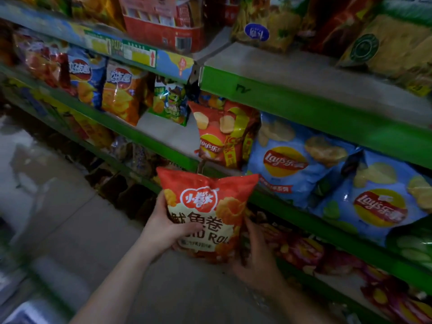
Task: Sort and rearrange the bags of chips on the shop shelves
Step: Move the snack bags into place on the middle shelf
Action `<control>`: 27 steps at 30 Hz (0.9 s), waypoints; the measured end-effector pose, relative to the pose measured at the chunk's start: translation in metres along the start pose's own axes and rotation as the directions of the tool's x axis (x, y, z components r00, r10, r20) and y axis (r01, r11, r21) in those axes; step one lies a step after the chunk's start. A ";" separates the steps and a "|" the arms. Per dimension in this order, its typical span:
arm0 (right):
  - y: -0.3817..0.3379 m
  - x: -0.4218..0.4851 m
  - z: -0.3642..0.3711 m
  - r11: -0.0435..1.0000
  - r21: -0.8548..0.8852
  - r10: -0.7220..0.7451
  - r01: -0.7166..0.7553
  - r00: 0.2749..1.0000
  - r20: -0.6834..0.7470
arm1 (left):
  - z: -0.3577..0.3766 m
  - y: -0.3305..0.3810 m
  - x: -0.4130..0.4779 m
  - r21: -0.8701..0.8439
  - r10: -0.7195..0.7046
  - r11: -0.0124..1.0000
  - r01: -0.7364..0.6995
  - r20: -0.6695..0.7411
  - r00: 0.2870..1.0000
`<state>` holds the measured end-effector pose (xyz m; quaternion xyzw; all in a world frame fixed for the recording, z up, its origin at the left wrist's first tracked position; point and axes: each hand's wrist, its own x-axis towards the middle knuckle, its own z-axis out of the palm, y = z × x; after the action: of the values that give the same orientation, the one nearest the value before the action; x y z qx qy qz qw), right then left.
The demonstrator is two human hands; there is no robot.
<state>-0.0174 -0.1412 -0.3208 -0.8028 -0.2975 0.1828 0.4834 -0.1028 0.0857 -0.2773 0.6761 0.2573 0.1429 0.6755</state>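
**Mid-sort, two-handed hold**

Standing in dim aisle: grey floor left, green-edged shelves right. Gripping orange bag upright in front of a lower shelf edge, left hand wrapping its left side, right hand curling round the lower right corner (fingertips hidden behind). Blurring over far-left packets.

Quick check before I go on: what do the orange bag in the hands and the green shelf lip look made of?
The orange bag is probably thin plastic film, semi-gloss: it creases at the top seal and dents under the thumb of the left hand. The green shelf lip looks like painted metal, smooth satin, with a straight folded edge and a soft sheen; blur leaves plastic trim possible.
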 end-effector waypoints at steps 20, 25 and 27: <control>0.104 0.143 0.057 0.353 -0.922 0.254 -0.160 0.965 -0.070 | -0.076 -0.126 0.053 0.214 -0.087 0.970 0.119 -0.154 0.984; 0.096 0.119 0.044 0.496 -0.849 0.277 -0.181 0.960 -0.043 | -0.078 -0.125 0.058 0.278 -0.020 0.959 0.059 -0.141 0.990; 0.094 0.101 0.027 0.566 -0.795 0.279 -0.217 0.958 -0.063 | -0.078 -0.123 0.061 0.290 -0.021 0.955 0.056 -0.125 0.992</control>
<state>0.0717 -0.0909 -0.4175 -0.9598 -0.2487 0.1253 0.0347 -0.1134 0.1784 -0.4049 0.7537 0.3289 0.1304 0.5538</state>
